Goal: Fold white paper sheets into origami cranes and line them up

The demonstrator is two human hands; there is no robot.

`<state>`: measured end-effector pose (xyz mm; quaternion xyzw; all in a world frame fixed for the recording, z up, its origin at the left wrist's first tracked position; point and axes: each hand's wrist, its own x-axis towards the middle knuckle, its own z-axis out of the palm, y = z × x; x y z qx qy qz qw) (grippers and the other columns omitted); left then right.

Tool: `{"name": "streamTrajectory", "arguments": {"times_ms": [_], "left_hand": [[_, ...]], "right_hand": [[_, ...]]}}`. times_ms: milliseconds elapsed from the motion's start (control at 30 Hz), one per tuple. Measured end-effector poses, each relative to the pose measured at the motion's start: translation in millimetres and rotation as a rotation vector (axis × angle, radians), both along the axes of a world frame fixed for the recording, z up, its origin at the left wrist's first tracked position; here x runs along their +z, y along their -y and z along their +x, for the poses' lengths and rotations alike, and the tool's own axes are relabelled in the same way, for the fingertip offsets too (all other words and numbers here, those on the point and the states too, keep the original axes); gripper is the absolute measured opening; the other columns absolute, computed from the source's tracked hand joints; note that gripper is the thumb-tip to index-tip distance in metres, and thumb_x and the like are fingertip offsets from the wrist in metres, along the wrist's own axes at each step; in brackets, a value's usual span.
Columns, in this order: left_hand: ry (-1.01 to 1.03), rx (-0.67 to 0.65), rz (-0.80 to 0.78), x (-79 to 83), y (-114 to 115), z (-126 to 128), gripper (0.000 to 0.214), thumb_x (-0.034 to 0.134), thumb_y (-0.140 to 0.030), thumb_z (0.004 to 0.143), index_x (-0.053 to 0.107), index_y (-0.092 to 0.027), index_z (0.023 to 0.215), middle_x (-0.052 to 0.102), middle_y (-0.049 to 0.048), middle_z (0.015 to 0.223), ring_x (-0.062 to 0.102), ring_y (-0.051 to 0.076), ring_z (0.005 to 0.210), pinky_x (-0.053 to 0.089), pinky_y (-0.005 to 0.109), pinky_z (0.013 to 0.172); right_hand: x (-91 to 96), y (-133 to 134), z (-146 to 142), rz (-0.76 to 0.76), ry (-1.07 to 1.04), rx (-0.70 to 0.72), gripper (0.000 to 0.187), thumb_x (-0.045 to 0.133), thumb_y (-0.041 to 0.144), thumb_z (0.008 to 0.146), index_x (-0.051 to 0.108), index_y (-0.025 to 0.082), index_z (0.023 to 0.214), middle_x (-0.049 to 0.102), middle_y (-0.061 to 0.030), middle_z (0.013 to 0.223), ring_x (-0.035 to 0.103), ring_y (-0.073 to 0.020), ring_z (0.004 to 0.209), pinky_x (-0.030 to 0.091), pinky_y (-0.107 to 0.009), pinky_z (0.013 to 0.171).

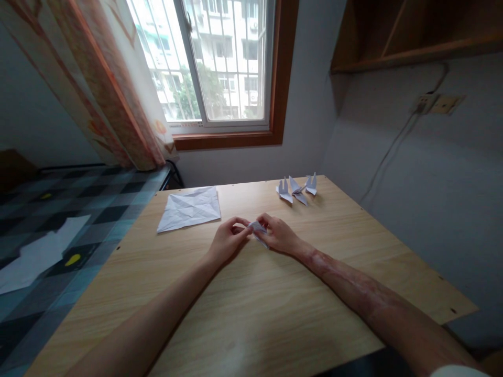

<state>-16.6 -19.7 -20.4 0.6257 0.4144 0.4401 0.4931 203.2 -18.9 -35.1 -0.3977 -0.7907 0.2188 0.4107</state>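
A small piece of folded white paper is between my two hands, over the middle of the wooden table. My left hand pinches its left edge between thumb and fingers. On the other side, my right hand grips the paper, with the thumb and index finger near its top; part of the paper is hidden behind those fingers. Beyond my right hand stand several folded paper cranes close together. A creased, unfolded white sheet lies flat beyond my left hand.
A bed with a checked cover is to the left of the table, with loose white paper on it. Behind the table are a window and a curtain. A wall shelf and a plugged cord are at the right.
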Motion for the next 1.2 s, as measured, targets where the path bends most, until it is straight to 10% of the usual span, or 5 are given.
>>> {"name": "streamTrajectory", "arguments": {"times_ms": [1200], "left_hand": [[0.024, -0.011, -0.007, -1.5, 1.0, -2.8, 0.047, 0.094, -0.057, 0.083, 0.074, -0.017, 0.099, 0.079, 0.0042, 0.076, 0.070, 0.017, 0.066, 0.048, 0.024, 0.060]], "right_hand": [[-1.5, -0.9, -1.6, 0.004, 0.017, -0.019, 0.013, 0.073, 0.033, 0.101, 0.063, 0.025, 0.102, 0.075, -0.0001, 0.087, 0.067, -0.0193, 0.076, 0.045, -0.030, 0.072]]}}
